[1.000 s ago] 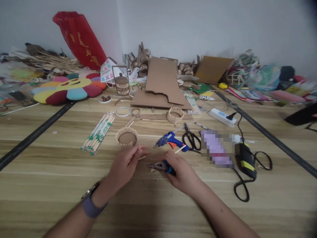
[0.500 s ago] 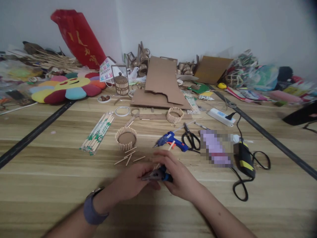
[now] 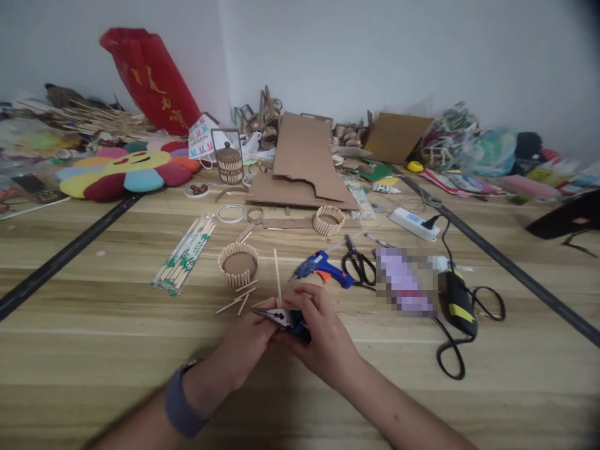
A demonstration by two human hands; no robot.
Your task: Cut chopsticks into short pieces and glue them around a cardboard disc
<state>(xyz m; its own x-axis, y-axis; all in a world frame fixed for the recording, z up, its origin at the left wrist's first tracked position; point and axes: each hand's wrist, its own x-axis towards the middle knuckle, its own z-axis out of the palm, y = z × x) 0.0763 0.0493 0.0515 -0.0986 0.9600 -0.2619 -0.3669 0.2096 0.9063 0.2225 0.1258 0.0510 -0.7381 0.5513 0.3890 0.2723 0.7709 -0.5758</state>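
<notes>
My right hand (image 3: 323, 322) is closed round the blue handles of a pair of long-nose pliers (image 3: 280, 317), whose jaws point left. My left hand (image 3: 246, 344) is closed at the pliers' jaws, its fingertips partly hidden behind them. A thin wooden stick (image 3: 277, 275) rises from between the hands, its lower end hidden, and appears to be held by the left hand. Several short cut sticks (image 3: 229, 304) lie just beyond my left hand. Behind them stands a round cardboard base ringed with short upright sticks (image 3: 238, 265).
A blue glue gun (image 3: 323, 269) and black scissors (image 3: 359, 262) lie beyond my right hand. Packed sticks (image 3: 185, 256) are at left. A second stick ring (image 3: 329, 220), cardboard sheets (image 3: 304, 156) and a white power strip (image 3: 414, 223) are farther back. A black cable (image 3: 452, 350) loops at right.
Both hands and the pliers have shifted a little left. The stick, earlier slanting right past my right fingers, now stands nearly upright between the hands.
</notes>
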